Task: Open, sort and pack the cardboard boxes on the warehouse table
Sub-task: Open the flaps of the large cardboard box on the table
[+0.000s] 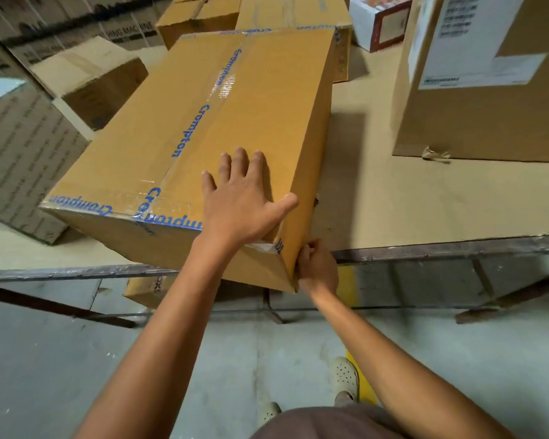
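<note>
Head view: at 6 o'clock, a cream perforated clog (344, 375) stands on a grey concrete floor (45, 359). Above it, the right hand (317, 267) grips the near lower corner of the taped carton (203, 122), fingers curled round the corner edge. The left hand (241, 198) lies flat on the carton's top face, fingers straight and spread, thumb reaching toward the right-hand edge. The carton is a long rectangular box of smooth yellow-brown corrugated board. It is sealed along the centre seam and the end edges with glossy clear tape printed in blue lettering. It sits at screen centre, set at an angle, with its near end overhanging the front edge of the table (425, 201). The table has a matt beige board top on a worn metal frame. At 2 o'clock stands a tall brown box (476, 115) bearing white labels. At 1 o'clock lies a white and red box (377, 23). At 10 o'clock sits a small brown box (89, 80). More cartons (197, 17) crowd 12 o'clock.
</note>
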Demonstrator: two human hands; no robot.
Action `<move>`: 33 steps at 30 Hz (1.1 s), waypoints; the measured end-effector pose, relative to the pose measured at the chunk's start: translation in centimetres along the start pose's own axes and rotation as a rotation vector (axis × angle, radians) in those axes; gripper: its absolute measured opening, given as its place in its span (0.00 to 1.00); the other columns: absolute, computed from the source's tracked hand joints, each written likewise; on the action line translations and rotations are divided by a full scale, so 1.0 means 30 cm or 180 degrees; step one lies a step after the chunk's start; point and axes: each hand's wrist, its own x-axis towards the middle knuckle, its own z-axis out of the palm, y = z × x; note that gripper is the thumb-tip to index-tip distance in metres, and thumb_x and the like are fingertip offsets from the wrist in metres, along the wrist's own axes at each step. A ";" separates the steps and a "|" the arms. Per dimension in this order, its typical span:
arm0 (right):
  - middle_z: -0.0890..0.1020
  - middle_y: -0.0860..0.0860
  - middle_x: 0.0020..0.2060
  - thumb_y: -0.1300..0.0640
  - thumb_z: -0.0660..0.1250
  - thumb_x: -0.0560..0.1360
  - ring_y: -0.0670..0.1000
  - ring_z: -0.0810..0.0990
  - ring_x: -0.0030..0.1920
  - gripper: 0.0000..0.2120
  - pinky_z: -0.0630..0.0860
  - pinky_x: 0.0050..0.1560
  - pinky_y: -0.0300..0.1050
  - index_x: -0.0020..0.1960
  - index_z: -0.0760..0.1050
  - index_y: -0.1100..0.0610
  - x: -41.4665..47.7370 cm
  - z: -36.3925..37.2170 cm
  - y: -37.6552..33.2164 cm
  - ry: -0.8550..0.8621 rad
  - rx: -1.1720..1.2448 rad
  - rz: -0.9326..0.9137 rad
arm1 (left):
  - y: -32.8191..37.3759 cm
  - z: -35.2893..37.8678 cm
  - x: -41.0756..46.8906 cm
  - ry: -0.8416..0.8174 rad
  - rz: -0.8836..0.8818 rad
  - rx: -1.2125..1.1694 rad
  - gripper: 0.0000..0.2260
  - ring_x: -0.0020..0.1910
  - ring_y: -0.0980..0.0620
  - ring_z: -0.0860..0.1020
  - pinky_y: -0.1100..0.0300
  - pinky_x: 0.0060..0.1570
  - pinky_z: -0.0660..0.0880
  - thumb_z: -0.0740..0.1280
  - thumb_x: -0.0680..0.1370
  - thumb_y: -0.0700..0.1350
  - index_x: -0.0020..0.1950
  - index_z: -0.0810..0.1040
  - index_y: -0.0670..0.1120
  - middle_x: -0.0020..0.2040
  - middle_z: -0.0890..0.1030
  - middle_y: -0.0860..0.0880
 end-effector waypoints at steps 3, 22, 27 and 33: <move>0.80 0.55 0.45 0.35 0.46 0.82 0.60 0.80 0.48 0.30 0.70 0.42 0.49 0.50 0.76 0.57 -0.083 0.037 0.012 -0.0262 0.0065 0.0599 | -0.033 -0.003 -0.032 0.0021 0.0082 -0.0023 0.46 0.81 0.44 0.46 0.38 0.76 0.46 0.50 0.67 0.73 0.81 0.52 0.51 0.82 0.50 0.46; 0.84 0.52 0.52 0.41 0.69 0.76 0.54 0.82 0.53 0.20 0.77 0.55 0.52 0.60 0.78 0.54 -0.229 -0.123 -0.299 0.0001 0.3205 0.0781 | -0.236 -0.401 0.015 0.0180 0.0404 -0.1824 0.41 0.68 0.44 0.73 0.47 0.63 0.71 0.58 0.71 0.75 0.72 0.71 0.47 0.70 0.75 0.44; 0.82 0.50 0.53 0.43 0.68 0.77 0.49 0.80 0.51 0.19 0.76 0.43 0.45 0.62 0.75 0.53 -0.267 -0.286 -0.490 0.0147 0.3225 0.0166 | -0.300 -0.546 0.012 0.0277 0.0410 -0.2828 0.43 0.52 0.42 0.82 0.39 0.60 0.76 0.63 0.64 0.79 0.62 0.79 0.45 0.54 0.84 0.44; 0.81 0.49 0.46 0.40 0.67 0.77 0.47 0.78 0.48 0.14 0.77 0.54 0.50 0.43 0.75 0.50 -0.314 -0.413 -0.720 0.0742 0.2819 -0.0656 | -0.402 -0.630 -0.023 0.0343 0.0399 -0.4163 0.26 0.49 0.47 0.84 0.51 0.52 0.78 0.64 0.77 0.65 0.64 0.80 0.47 0.53 0.85 0.44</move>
